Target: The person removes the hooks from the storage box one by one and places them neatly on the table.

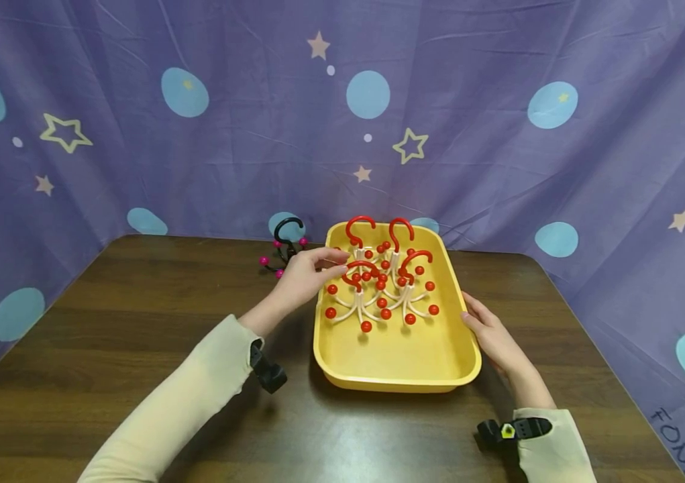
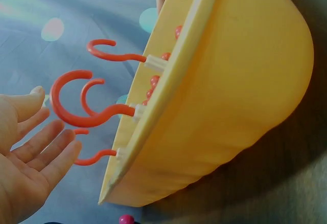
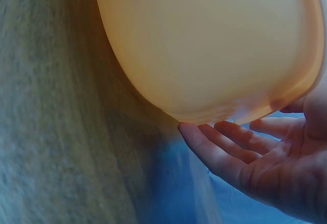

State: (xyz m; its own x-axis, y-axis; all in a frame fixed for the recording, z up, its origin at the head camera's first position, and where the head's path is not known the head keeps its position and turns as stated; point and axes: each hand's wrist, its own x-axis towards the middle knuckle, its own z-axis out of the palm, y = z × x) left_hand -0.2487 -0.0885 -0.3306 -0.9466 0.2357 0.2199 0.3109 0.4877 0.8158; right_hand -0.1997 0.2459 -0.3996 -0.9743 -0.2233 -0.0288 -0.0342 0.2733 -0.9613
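Note:
Several multi-arm hanging hooks, with red crooks, white arms and red ball tips, stand in a yellow plastic basin (image 1: pixel 393 352). My left hand (image 1: pixel 302 276) reaches over the basin's left rim, beside the front-left red-and-white hook (image 1: pixel 359 302). In the left wrist view, its fingers (image 2: pixel 60 163) are loosely extended near the red crook (image 2: pixel 94 121), with nothing held. At the basin's right side, my right hand (image 1: pixel 496 339) holds the rim, thumb over the edge. The right wrist view has its fingers (image 3: pixel 214 150) along the outer wall.
A black hook with pink ball tips (image 1: pixel 284 231) stands on the wooden table (image 1: pixel 137 335) left of the basin, partly hidden behind my left hand. A purple curtain (image 1: pixel 294 114) with stars and dots hangs behind the table.

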